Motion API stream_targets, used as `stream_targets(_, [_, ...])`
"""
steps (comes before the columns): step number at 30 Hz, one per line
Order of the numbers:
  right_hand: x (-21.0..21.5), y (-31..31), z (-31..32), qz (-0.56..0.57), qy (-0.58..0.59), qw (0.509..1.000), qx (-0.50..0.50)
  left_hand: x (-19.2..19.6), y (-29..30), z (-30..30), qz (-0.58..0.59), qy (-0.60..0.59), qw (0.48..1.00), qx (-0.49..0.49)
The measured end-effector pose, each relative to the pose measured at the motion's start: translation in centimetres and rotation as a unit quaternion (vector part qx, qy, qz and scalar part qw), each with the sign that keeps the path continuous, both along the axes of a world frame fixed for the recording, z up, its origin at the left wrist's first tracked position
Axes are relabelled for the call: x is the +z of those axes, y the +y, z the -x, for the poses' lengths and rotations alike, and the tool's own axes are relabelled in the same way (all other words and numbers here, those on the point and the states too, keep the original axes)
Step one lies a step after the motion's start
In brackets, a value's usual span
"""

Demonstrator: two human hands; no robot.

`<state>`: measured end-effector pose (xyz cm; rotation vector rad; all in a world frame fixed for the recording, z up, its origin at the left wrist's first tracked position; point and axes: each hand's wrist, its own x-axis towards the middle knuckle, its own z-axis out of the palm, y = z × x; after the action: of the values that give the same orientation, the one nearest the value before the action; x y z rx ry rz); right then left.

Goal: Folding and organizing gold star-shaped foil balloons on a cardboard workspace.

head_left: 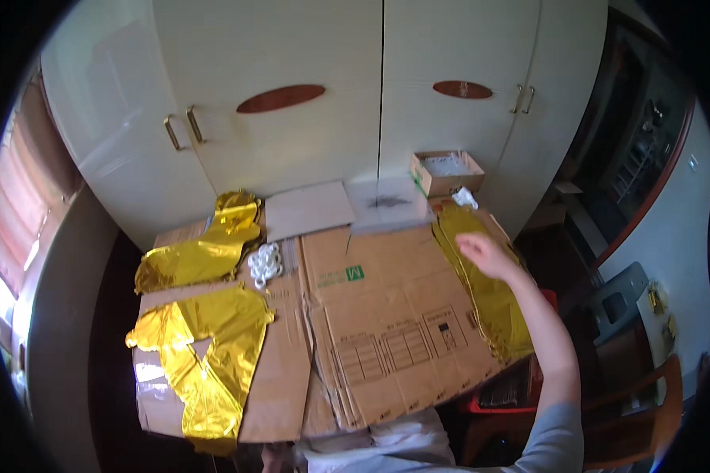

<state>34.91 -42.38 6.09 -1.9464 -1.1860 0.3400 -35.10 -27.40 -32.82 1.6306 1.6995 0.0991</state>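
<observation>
My right hand [485, 254] reaches over the right part of the cardboard-covered table, its fingers curled together. Beneath it lies a long stack of yellow-gold foil sheets [493, 303]; whether the fingers pinch a sheet or something small, I cannot make out. A dim skin-toned patch below the table's front edge seems to be my left hand [274, 457], with its fingers hidden in shadow. At the left lie a crumpled gold foil piece [241, 319] and, farther back, another gold foil piece [189, 260]. Between them and the middle sits a pile of white rings [265, 265].
Flattened cardboard [394, 288] covers the table. Along its back edge are a grey-white board [309, 210], a clear plastic sheet [390, 206], an open cardboard box [448, 173] and a crumpled white scrap [465, 197]. White cupboards [292, 150] stand behind; a wooden chair [647, 426] is at right.
</observation>
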Motion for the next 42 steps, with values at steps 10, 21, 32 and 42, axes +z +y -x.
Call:
stream_targets(10, [-5.8,10.3,-17.8,0.234,-0.298,0.858,-0.348,4.0,-2.0,-4.7,-0.064,0.017,0.996,-0.052])
stream_targets(21, [-7.4,10.1,-20.0,0.127,-0.387,0.858,-0.314,4.8,-5.4,-4.7,-0.139,-0.046,0.986,-0.076])
stream_targets(32, [-1.4,13.4,0.4,-0.143,-0.326,0.933,-0.053,16.7,-4.6,-3.6,0.23,-0.151,0.939,-0.206])
stream_targets(42, [-4.4,24.3,29.9,-0.05,-0.347,0.885,0.306,41.3,4.9,-13.6,-0.038,-0.304,0.882,-0.359])
